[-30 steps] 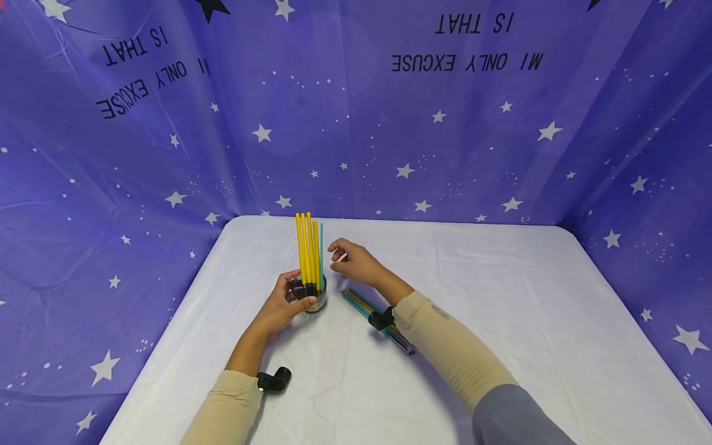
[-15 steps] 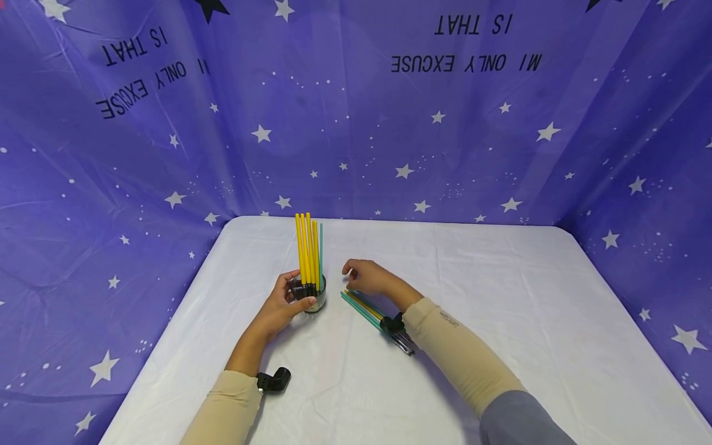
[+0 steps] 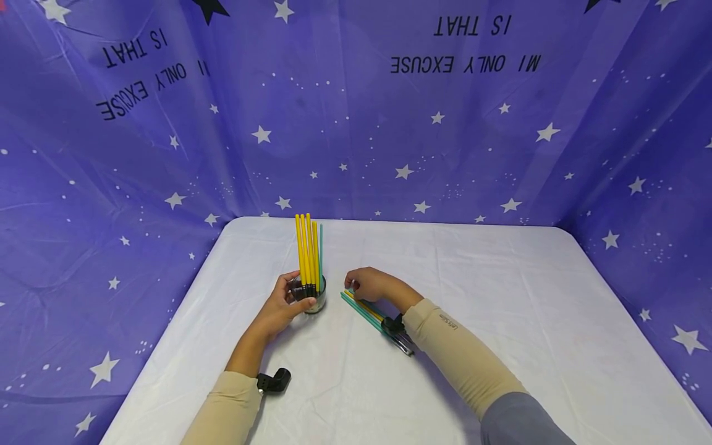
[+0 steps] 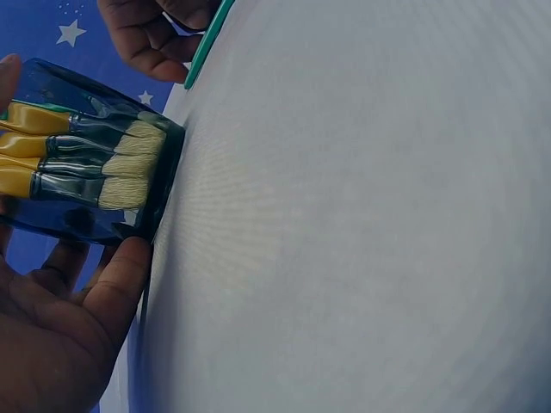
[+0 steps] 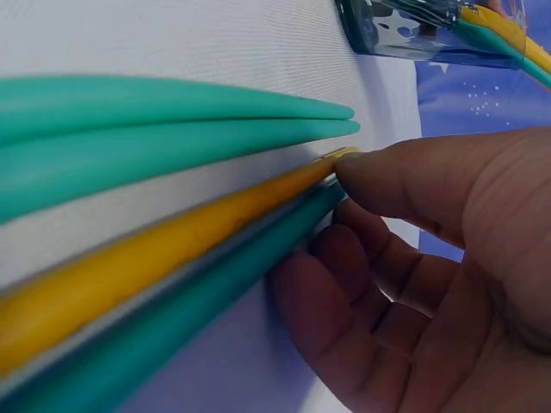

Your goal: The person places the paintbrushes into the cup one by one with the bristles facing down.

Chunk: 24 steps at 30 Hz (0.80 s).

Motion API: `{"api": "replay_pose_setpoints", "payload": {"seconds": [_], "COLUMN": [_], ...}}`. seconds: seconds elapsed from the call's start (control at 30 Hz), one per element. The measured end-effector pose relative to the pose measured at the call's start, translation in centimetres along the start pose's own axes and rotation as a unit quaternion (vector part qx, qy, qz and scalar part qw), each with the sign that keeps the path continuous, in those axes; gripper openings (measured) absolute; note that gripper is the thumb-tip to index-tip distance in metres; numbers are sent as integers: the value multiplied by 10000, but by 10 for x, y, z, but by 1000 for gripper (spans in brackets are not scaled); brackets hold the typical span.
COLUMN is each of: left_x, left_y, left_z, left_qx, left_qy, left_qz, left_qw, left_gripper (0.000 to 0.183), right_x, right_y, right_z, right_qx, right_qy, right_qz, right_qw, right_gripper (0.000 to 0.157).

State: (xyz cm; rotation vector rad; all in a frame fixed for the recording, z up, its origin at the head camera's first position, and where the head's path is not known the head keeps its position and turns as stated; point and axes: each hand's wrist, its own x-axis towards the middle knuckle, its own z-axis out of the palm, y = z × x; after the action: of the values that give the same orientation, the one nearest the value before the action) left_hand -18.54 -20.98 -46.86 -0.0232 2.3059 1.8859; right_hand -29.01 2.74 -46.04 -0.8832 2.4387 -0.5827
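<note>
My left hand (image 3: 280,312) grips a clear glass cup (image 3: 318,304), thumb low on the near side. Several yellow-handled paintbrushes (image 3: 306,247) and one thin teal one (image 3: 321,250) stand in it, handles up. Their pale flat bristles (image 4: 131,168) show near the base in the left wrist view. To the right, my right hand (image 3: 371,284) bends over the handle ends of loose paintbrushes. In the right wrist view, thumb and fingers pinch the end of a teal paintbrush (image 5: 215,292), the thumb also overlapping the tip of a yellow paintbrush (image 5: 215,219).
Two more teal paintbrushes (image 5: 172,155) lie side by side on the white-covered table (image 3: 500,309). A purple curtain (image 3: 367,154) with stars and lettering surrounds the table's back and sides. Black wrist cameras sit on both forearms (image 3: 275,380).
My right hand has moved away from the cup, down and to the right, onto the ends of the loose paintbrushes. The left hand and the cup have stayed in place.
</note>
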Motion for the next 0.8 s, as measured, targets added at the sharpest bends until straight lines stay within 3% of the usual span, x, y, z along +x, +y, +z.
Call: {"api": "replay_pose_setpoints", "payload": {"seconds": [0.13,0.27,0.37,0.6,0.8], "left_x": [-10,-13,-11,6,8], "left_y": [15,19,15,-14,-16], "left_z": [3,3,3,0,0], "left_qx": [30,19,-28,-73,-78], "left_qy": [-36,-39,-26,53,63], "left_qz": [29,41,82,140,121], "left_qw": [10000,10000,10000,9999,9999], "left_gripper": [78,77,77,80,81], "right_x": [1,2,1,1,-1], "right_y": [0,1,1,3,2], "right_z": [1,1,1,2,0], "right_qx": [-33,-45,-58,-58,-17], "right_qy": [-58,-48,-18,23,23], "right_qz": [34,85,77,5,-57], "right_qw": [10000,9999,10000,10000,10000], "right_gripper": [22,22,21,20,19]}}
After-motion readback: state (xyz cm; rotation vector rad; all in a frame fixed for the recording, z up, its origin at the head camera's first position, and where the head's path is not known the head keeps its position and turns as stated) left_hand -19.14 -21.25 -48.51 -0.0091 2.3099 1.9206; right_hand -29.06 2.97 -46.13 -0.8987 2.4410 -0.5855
